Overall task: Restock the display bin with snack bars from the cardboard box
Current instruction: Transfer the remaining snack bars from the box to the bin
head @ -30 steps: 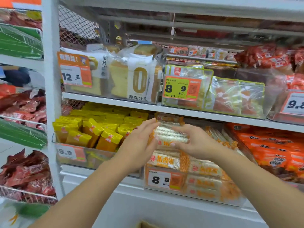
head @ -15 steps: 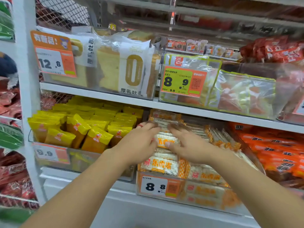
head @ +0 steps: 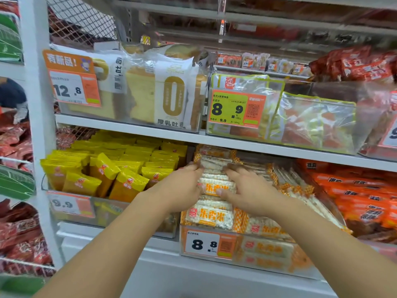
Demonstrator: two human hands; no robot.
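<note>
Here both hands reach into the clear display bin that sits at the front edge of the lower shelf, the one with the orange 8.8 price tag on its front wall. The bin is heaped with snack bars, white puffed-rice bars in clear wrappers with orange checked ends. The left hand lies on the left side of the pile, its fingers curled over the far end of a bar near the top and its thumb against the bar's near side. The right hand mirrors it on the right side of the same stack, fingers bent down over the upper bars, thumb pressed to the orange-lettered wrapper between the two hands. Whether either hand lifts a bar or only presses on it, I cannot tell. The cardboard box is out of view.

Just left of this bin, along the same shelf edge, stands a bin of yellow packets with a 9.9 tag. To the right are orange packets. On the upper shelf stand bagged loaves of toast bread behind a 12.8 tag, and beside them clear green-edged bags with an 8.9 tag.
</note>
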